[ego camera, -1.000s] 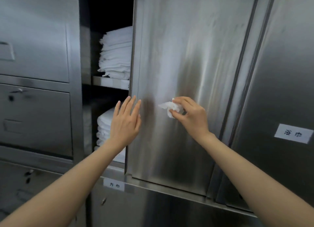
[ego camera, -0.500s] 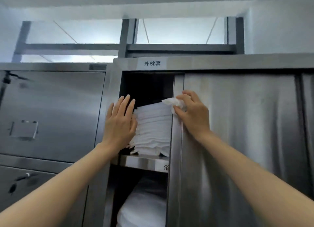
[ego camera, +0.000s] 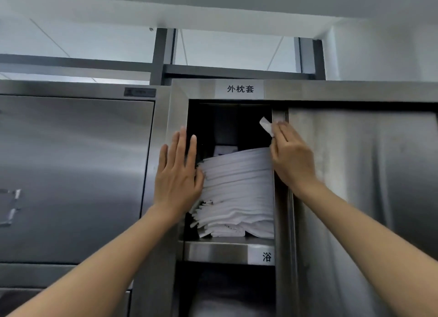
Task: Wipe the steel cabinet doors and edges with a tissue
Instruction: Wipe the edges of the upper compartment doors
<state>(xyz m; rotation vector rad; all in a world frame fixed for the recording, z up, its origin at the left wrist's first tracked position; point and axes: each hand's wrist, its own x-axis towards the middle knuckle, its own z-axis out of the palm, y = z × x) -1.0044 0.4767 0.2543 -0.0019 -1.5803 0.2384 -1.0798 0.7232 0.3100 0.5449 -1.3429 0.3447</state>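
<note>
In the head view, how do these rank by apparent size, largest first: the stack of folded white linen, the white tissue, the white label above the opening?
1. Stack of folded white linen, clearly largest.
2. White label above the opening.
3. White tissue at the right hand, smallest; part may be hidden under the fingers.

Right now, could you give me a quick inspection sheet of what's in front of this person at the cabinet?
Surface: steel sliding door, streaky sheen, partly slid open; its left edge under the tissue.
Job's things: white tissue pressed near the top of the door edge.
Clutter: stack of folded white linen on the upper shelf; more white fabric below.
Hands: left hand flat on the cabinet frame; right hand holds the tissue.
Cables: nothing seen.
Surroundings: label above the opening, window panes overhead.
</note>
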